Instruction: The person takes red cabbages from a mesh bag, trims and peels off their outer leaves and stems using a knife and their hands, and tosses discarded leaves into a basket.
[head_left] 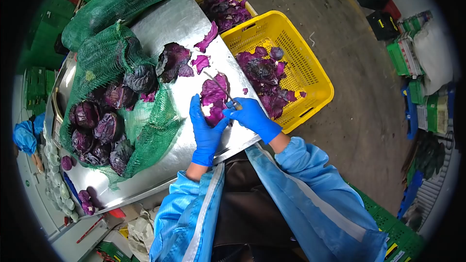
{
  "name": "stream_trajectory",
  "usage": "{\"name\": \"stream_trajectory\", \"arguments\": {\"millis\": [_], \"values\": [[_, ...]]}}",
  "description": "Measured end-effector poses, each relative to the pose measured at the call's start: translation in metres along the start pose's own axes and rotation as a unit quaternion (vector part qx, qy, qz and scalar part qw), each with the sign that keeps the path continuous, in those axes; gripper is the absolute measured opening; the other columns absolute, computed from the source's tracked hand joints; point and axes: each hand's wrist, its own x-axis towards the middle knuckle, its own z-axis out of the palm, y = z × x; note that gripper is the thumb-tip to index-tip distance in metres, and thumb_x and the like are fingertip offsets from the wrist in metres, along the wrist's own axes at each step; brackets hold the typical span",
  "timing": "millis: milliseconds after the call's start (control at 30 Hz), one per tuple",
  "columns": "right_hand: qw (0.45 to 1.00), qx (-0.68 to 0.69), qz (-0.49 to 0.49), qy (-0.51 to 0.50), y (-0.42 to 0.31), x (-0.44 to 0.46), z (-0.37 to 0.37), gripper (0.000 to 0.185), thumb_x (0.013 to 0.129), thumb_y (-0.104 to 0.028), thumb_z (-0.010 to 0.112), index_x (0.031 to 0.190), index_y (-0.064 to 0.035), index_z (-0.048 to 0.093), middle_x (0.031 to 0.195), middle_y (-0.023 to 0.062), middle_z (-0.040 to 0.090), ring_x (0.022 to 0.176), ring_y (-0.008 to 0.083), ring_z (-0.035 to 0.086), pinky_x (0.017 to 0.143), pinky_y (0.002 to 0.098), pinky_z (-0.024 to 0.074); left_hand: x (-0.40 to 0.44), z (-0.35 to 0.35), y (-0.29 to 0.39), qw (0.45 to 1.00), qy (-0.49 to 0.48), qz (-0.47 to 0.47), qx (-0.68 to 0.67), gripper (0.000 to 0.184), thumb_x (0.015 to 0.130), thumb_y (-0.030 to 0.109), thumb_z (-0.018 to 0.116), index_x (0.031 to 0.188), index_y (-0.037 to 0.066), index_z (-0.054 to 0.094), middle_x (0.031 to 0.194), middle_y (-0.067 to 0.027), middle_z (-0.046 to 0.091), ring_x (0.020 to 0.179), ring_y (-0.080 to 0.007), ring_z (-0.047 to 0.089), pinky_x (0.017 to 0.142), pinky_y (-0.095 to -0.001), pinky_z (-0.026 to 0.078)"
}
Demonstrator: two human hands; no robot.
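Observation:
On the metal table [191, 29], a red cabbage [211, 98] with pale cut patches lies in front of me. My left hand [208, 130], in a blue glove, is closed around its near left side. My right hand [255, 119], gloved too, grips a knife [224, 90], its thin blade angled up and left across the cabbage. Most of the handle is hidden by my fingers. Beyond the cabbage lie loose purple leaves [200, 63] and a dark outer leaf [172, 61].
An opened green net bag [153, 133] holds several red cabbages [108, 126] on the left; a full net sack [131, 0] lies behind. A yellow crate [310, 68] with leaves stands against the table's right edge, another yellow crate [250, 8] beyond. Small purple pieces [86, 203] lie at the left corner.

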Motion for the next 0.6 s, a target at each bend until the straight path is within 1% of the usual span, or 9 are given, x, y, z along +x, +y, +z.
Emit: {"name": "stream_trajectory", "arguments": {"millis": [67,167,200,233,267,333,433,500,600], "values": [[0.952,0.286,0.084,-0.067,-0.014,-0.015,-0.008,0.033,0.083,-0.024,0.075,0.11,-0.0056,0.07,0.068,-0.0011,0.063,0.046,0.0055,0.049,0.042,0.0201,0.0364,-0.005,-0.007,0.0,0.997,0.056,-0.04,-0.019,0.12,0.059,0.027,0.091,0.15,-0.002,0.019,0.15,-0.0202,0.029,0.139,-0.0351,0.03,0.116,-0.0407,0.024],[0.942,0.319,0.09,-0.06,-0.007,-0.011,-0.012,0.029,0.084,-0.019,0.074,0.109,-0.004,0.07,0.067,-0.0017,0.062,0.045,0.0023,0.045,0.04,0.0188,0.033,0.0,-0.008,-0.012,0.997,0.055,-0.057,-0.014,0.123,0.056,0.029,0.093,0.15,-0.003,0.019,0.151,-0.0219,0.025,0.14,-0.0325,0.027,0.116,-0.0409,0.022],[0.933,0.339,0.1,-0.073,-0.008,-0.01,-0.014,0.029,0.084,-0.019,0.074,0.109,-0.0045,0.07,0.068,-0.0012,0.062,0.045,0.0031,0.044,0.04,0.0199,0.0334,0.003,-0.012,-0.006,0.996,0.072,-0.045,0.01,0.11,0.062,0.024,0.09,0.147,-0.003,0.027,0.142,-0.0221,0.039,0.128,-0.0316,0.043,0.109,-0.0396,0.035],[0.929,0.347,0.094,-0.082,-0.01,-0.012,-0.017,0.03,0.084,-0.019,0.075,0.11,-0.0044,0.07,0.067,-0.0017,0.061,0.045,0.0026,0.044,0.04,0.0195,0.0328,0.005,-0.014,-0.008,0.996,0.076,-0.047,0.012,0.11,0.062,0.024,0.09,0.147,-0.003,0.027,0.142,-0.0221,0.039,0.128,-0.0316,0.043,0.109,-0.0396,0.035],[0.939,0.327,0.071,-0.08,0.001,-0.005,-0.016,0.029,0.084,-0.019,0.075,0.109,-0.0043,0.07,0.066,-0.0017,0.061,0.044,0.0025,0.043,0.04,0.0195,0.0324,0.011,-0.017,-0.013,0.973,0.073,-0.149,-0.16,0.1,0.065,0.019,0.088,0.145,-0.003,0.031,0.134,-0.0204,0.046,0.119,-0.0301,0.051,0.103,-0.0376,0.041],[0.945,0.308,0.063,-0.092,0.005,0.002,-0.027,0.025,0.084,-0.019,0.073,0.104,-0.004,0.07,0.064,-0.0022,0.06,0.043,0.0024,0.041,0.039,0.0198,0.0314,0.019,-0.023,-0.021,0.876,0.104,-0.266,-0.389,0.073,0.073,0.003,0.079,0.137,-0.003,0.044,0.114,-0.016,0.061,0.096,-0.0246,0.064,0.088,-0.0315,0.053],[0.936,0.329,0.073,-0.105,-0.006,0.004,-0.078,0.02,0.087,-0.011,0.065,0.104,-0.0012,0.069,0.072,0.0007,0.063,0.046,0.006,0.05,0.041,0.0216,0.039,0.015,-0.034,-0.037,0.7,0.095,-0.321,-0.631,0.053,0.087,0.016,0.064,0.133,-0.002,0.047,0.13,-0.0178,0.056,0.113,-0.0318,0.06,0.101,-0.0443,0.048],[0.905,0.414,0.054,-0.079,0.001,0.015,-0.103,0.015,0.088,-0.013,0.062,0.098,-0.0039,0.069,0.066,-0.0008,0.06,0.039,0.0064,0.041,0.035,0.0225,0.0317,0.014,-0.039,-0.02,0.621,0.064,-0.307,-0.718,0.052,0.091,0.028,0.057,0.135,0.003,0.047,0.137,-0.0162,0.051,0.124,-0.0377,0.052,0.105,-0.0562,0.041],[0.956,0.268,0.103,0.055,-0.011,0.023,-0.132,0.016,0.088,-0.016,0.063,0.1,-0.0073,0.068,0.07,0.0017,0.063,0.043,0.0071,0.045,0.039,0.0234,0.036,0.009,-0.05,-0.008,0.51,0.038,-0.336,-0.791,0.06,0.091,0.042,0.052,0.143,0.014,0.039,0.148,-0.0156,0.039,0.132,-0.04,0.042,0.101,-0.0681,0.037]]}}
